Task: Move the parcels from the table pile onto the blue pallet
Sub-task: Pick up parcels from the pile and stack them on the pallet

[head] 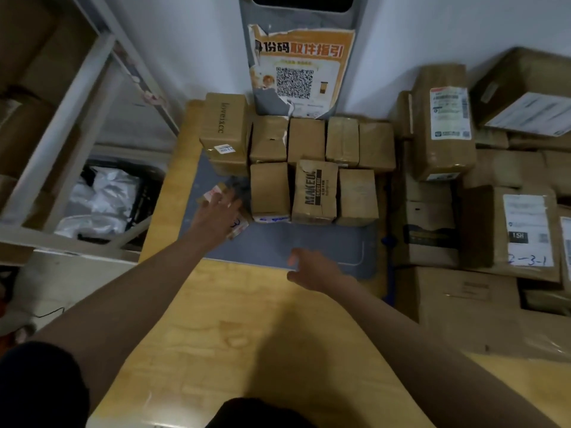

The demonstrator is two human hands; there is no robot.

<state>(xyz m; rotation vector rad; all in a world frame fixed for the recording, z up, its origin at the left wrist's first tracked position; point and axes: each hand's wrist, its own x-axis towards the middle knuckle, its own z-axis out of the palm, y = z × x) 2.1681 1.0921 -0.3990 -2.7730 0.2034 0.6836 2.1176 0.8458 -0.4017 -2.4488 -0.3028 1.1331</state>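
Slippage is looking likely, since the left hand point(221, 211) is covering a small blurred brown cardboard parcel point(236, 222) on the wooden bench point(216, 335), grip unclear, while the right hand point(312, 268) is hovering relaxed nearby.

Torn orange poster point(301, 69) on wall; shelf point(77, 97) left.
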